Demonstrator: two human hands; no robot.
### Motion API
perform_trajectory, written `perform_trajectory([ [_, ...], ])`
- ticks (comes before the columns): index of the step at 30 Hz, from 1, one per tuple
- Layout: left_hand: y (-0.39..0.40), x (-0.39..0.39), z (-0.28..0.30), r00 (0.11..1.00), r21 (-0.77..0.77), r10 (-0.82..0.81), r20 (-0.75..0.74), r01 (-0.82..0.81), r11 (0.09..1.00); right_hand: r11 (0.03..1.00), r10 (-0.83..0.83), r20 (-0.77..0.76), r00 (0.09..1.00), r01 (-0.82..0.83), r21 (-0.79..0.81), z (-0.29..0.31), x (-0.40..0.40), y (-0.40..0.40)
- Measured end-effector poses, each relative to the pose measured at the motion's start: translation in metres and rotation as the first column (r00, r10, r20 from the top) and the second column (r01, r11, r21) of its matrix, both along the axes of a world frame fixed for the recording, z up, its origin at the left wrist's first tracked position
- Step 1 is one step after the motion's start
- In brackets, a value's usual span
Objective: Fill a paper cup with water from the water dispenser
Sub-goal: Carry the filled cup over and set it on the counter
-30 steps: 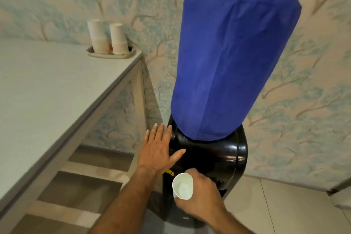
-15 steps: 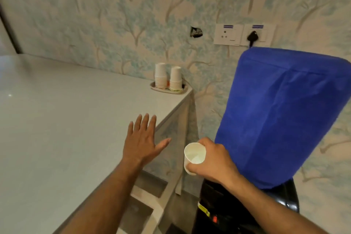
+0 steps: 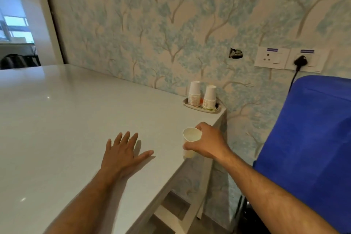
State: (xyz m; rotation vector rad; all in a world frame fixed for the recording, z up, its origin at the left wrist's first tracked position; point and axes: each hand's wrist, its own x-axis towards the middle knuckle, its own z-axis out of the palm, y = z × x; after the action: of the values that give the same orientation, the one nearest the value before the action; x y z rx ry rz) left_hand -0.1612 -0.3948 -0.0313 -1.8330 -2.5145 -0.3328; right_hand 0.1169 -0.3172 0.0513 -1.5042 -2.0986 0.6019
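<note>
Both hands have swung away from the dispenser (image 3: 311, 138) to the bench (image 3: 57, 119), left hand (image 3: 123, 155) open and flat, right hand (image 3: 206, 143) gripping the paper cup (image 3: 190, 138) right at the edge, so a clipped edge could slosh it.

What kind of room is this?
Probably an office pantry or break room: stacks of paper cups sit on a tray on a long white counter, beside a blue-covered water dispenser bottle.
</note>
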Motion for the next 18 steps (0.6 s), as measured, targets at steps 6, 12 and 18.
perform_trajectory([
  [6, -0.006, -0.018, -0.007, 0.995, -0.097, 0.056, 0.078, -0.049, 0.994, 0.999, 0.044, 0.045, 0.998, -0.044, 0.000, -0.003, -0.043, 0.013],
  [12, -0.004, -0.019, -0.009, 0.997, -0.112, 0.051, 0.054, -0.045, 0.993, 0.996, 0.093, 0.077, 0.993, -0.093, -0.011, -0.006, -0.077, 0.023],
  [18, 0.000, -0.022, -0.015, 0.998, -0.107, 0.060, 0.029, -0.057, 0.993, 0.991, 0.137, 0.101, 0.985, -0.136, -0.021, -0.013, -0.102, 0.027],
])
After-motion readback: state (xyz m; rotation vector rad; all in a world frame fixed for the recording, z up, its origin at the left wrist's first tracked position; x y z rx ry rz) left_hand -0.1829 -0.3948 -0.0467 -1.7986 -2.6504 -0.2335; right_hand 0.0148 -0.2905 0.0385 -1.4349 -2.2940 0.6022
